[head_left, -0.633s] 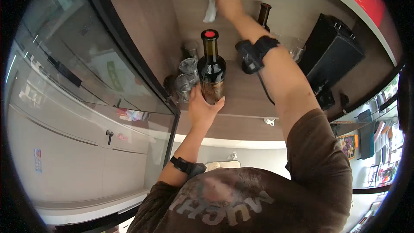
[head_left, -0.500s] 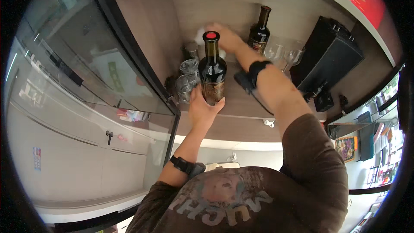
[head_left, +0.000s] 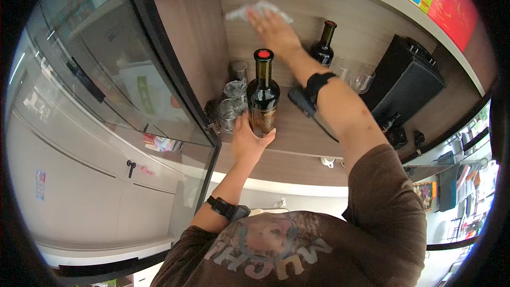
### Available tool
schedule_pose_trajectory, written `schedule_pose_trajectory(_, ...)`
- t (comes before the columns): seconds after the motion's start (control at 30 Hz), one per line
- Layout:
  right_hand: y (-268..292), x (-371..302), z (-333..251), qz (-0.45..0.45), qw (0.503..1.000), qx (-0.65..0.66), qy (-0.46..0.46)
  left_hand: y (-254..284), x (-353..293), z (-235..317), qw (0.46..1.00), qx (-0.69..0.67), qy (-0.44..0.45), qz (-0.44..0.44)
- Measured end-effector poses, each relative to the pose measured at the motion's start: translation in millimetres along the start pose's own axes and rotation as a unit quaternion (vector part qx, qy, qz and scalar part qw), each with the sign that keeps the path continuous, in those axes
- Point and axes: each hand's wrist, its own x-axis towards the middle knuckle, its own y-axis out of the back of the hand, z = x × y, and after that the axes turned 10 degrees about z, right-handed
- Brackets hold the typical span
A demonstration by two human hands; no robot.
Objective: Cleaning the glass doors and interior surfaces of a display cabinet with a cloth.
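A dark wine bottle with a red top (head_left: 264, 95) stands upright on the cabinet shelf. My left hand (head_left: 249, 142) is wrapped round its lower part, thumb on the right side. Higher up, my right hand (head_left: 277, 33) presses a white cloth or tissue (head_left: 239, 14) against the back panel, its fingers blurred by motion. Several clear glasses (head_left: 229, 110) stand close to the left of the held bottle. Behind my right forearm is a second dark bottle (head_left: 322, 52), partly covered by the arm.
Stemmed glasses (head_left: 363, 78) and a tall black case (head_left: 411, 82) occupy the shelf's right side. At left hangs an open glass door with a black frame (head_left: 171, 61). Red and blue boxes (head_left: 450, 13) sit on the upper shelf. A white cup (head_left: 328, 162) shows below the shelf edge.
My right hand has moved up the back panel with the white cloth, from behind the bottle's neck to well above it. My left hand stays round the bottle. The view has shifted slightly.
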Motion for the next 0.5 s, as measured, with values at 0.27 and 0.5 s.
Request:
schedule_pose_trajectory(0.27, -11, -94, -52, -0.239, 0.959, 0.046, 0.147, -5, -2, -10, 1.000, 0.018, 0.010, -0.005)
schedule_pose_trajectory(0.5, -36, -55, -74, -0.092, 0.980, 0.158, 0.079, 2, -3, -9, 1.000, 0.011, 0.021, -0.004)
